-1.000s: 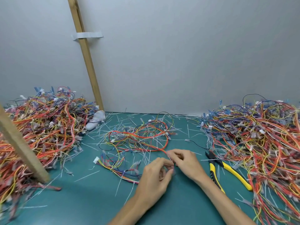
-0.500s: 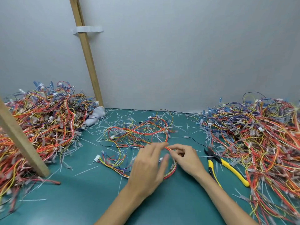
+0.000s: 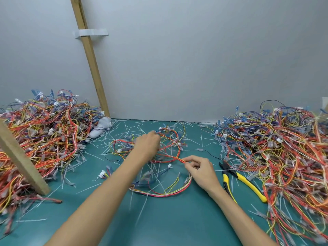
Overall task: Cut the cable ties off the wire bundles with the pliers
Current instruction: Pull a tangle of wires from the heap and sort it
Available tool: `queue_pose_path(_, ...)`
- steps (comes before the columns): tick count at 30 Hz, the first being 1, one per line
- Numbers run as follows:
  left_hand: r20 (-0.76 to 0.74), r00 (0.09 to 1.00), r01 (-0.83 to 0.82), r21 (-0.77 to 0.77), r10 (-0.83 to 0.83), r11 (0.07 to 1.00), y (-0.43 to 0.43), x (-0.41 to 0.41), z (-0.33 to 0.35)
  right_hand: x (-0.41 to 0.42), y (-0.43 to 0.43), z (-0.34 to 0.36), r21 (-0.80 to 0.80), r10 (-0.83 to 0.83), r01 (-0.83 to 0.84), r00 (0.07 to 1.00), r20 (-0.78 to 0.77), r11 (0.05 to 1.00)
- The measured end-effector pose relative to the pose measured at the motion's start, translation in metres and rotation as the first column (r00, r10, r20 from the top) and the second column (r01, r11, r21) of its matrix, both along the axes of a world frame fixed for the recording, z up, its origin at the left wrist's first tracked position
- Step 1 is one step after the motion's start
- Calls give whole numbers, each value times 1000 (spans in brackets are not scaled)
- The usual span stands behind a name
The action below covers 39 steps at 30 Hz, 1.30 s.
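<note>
**Inspector:** Status of the hands?

**Assistant:** The right hand point(image 3: 200, 168) pinches orange strands of the loose wire bundle point(image 3: 175, 137) between thumb and forefinger, mid-table. The left hand point(image 3: 147, 144) rests on the bundle's far part, fingers hidden among wires; its grip cannot be told.

**Inspector:** And the pliers?

**Assistant:** The pliers point(image 3: 243, 180) lie unheld on the green table point(image 3: 159, 224), just right of the right hand, against the right-hand wire pile point(image 3: 275, 148).

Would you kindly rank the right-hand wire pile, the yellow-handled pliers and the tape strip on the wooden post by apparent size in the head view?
1. Right-hand wire pile, by far the largest.
2. Yellow-handled pliers.
3. Tape strip, smallest; it is farther away, so true size is unsure.
</note>
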<state>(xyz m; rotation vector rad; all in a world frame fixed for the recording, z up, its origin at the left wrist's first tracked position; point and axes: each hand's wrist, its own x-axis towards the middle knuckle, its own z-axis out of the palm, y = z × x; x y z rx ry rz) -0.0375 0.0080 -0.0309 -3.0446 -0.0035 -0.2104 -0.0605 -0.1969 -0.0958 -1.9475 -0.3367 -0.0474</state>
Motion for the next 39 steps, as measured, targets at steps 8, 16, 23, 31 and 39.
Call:
queue_pose_path(8,-77,987,117,-228,-138,967,38,-2,5,2,1,0,38,-54,54,999,-4,998)
queue_pose_path(16,-24,999,48,80,-46,996,50,-11,-21,3,1,-1,116,-50,46,998,29,992)
queue_pose_path(23,230,956,-194,34,181,980,97,-10,-12,6,-4,0,279,-140,151,988,-60,948)
queue_pose_path(31,304,931,-153,-174,201,973,128,-44,-23,11,-6,-1,261,-189,205,978,-86,943)
queue_pose_path(39,616,779,183,-402,117,897,38,-75,-30,9,-6,-1,332,-169,198,979,-117,922)
